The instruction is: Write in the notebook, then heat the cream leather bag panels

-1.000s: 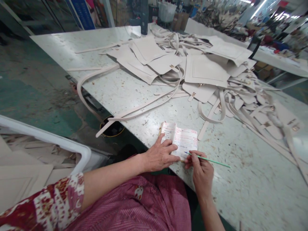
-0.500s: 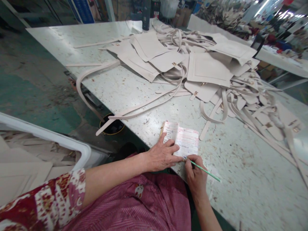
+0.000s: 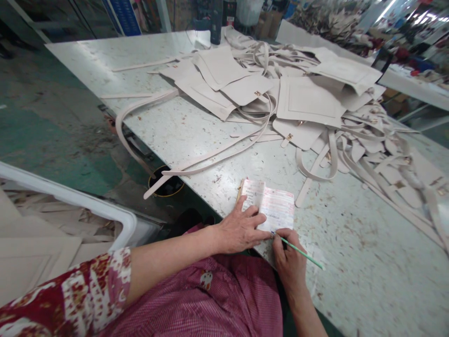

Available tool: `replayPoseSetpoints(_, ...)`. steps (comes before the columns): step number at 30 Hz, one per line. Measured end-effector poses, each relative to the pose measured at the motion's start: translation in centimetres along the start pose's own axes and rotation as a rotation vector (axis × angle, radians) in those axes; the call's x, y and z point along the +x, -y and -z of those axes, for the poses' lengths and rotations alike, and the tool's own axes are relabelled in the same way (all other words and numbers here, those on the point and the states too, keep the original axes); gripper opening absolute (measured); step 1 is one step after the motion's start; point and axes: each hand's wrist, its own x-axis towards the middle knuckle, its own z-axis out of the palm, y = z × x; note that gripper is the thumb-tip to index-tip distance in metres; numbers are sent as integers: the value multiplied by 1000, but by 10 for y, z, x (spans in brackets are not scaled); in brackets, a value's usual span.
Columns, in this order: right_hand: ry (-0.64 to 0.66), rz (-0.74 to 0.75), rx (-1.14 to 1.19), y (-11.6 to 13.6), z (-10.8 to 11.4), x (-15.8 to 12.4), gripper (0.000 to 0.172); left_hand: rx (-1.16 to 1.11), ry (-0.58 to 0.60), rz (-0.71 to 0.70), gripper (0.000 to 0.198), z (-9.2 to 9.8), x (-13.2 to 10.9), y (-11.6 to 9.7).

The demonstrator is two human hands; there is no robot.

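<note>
A small notebook lies spread at the table's near edge, with handwriting and printed red lines on its pages. My left hand rests flat across its lower left part, fingers spread, holding the pages down. In my right hand a thin green pen is pinched, its tip at the notebook's bottom edge close to my left fingertips. The pen's back end points right and toward me. My left palm hides part of the left page.
Beige bag panels and straps are heaped across the table. One strap hangs over the left edge above a dark bucket. At lower left stands a white bin holding beige pieces. A dark bottle is at the back.
The whole view has shifted slightly, so everything sits a little further right and down. Both hands keep nearly the same pose on the notebook and pen.
</note>
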Motion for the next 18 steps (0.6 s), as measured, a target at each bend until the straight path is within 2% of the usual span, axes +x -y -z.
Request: replayPoseSetpoints(18,-17,-57,31,-1,1,2,13,-24,-11,-1,30,0,0,1)
